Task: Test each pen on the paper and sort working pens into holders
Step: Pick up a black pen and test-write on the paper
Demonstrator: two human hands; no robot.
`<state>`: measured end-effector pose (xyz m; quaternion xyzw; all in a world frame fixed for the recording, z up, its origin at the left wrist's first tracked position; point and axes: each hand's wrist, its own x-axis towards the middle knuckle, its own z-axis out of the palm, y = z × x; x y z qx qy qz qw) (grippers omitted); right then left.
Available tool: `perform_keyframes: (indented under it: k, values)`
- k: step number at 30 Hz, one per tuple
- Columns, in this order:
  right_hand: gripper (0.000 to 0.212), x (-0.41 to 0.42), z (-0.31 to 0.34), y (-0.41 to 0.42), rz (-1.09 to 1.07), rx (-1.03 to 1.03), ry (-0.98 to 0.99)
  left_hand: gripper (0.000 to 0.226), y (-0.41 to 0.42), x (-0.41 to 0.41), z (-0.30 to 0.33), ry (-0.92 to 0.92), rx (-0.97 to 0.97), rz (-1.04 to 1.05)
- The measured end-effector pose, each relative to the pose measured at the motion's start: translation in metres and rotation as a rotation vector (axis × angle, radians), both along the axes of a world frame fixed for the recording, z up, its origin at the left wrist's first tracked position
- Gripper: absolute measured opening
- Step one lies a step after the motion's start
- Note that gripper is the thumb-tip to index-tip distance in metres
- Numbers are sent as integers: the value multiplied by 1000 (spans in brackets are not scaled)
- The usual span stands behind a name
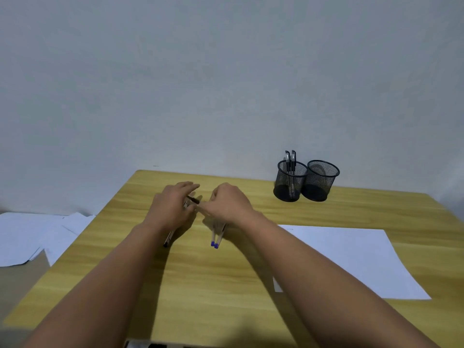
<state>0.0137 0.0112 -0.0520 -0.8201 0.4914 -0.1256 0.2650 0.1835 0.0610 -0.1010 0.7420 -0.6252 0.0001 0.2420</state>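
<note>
My left hand and my right hand meet over the middle of the wooden table. Between them is a dark pen; my left hand holds it between thumb and fingers, and my right hand's curled fingers pinch at its near end. Two pens with blue ends lie on the table under my right wrist. Another pen with a black end lies under my left wrist. A white sheet of paper lies to the right. Two black mesh holders stand at the back right: the left holder has black pens in it, while the right holder looks empty.
A pale wall rises right behind the table. Loose white sheets lie on a lower surface off the table's left edge. A dark object shows at the table's near edge.
</note>
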Motion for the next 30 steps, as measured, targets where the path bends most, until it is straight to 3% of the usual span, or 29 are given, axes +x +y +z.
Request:
perform_keyframes:
  k: [5, 8, 12, 14, 22, 26, 30]
  values:
    - [25, -56, 32, -12, 2, 189, -343, 18, 4, -25, 28, -40, -112, -48]
    - [18, -95, 42, -9, -96, 312, -587, 19, 8, -54, 46, 0, -135, -99]
    - [10, -135, 44, -7, -299, 456, -888, 21, 17, -106, 67, 195, -148, -197]
    - [17, -155, 46, -7, -378, 471, -1000, 18, 21, -127, 73, 287, -160, -238]
    - [20, -197, 52, 14, -337, 503, -1064, 22, 28, -199, 95, 449, -134, -371]
    - [29, -198, 52, 11, -496, 424, -1059, 25, 30, -220, 98, 597, -48, -370]
    - [28, -247, 63, -12, -789, 353, -1267, 24, 42, -198, 76, 599, 121, -282]
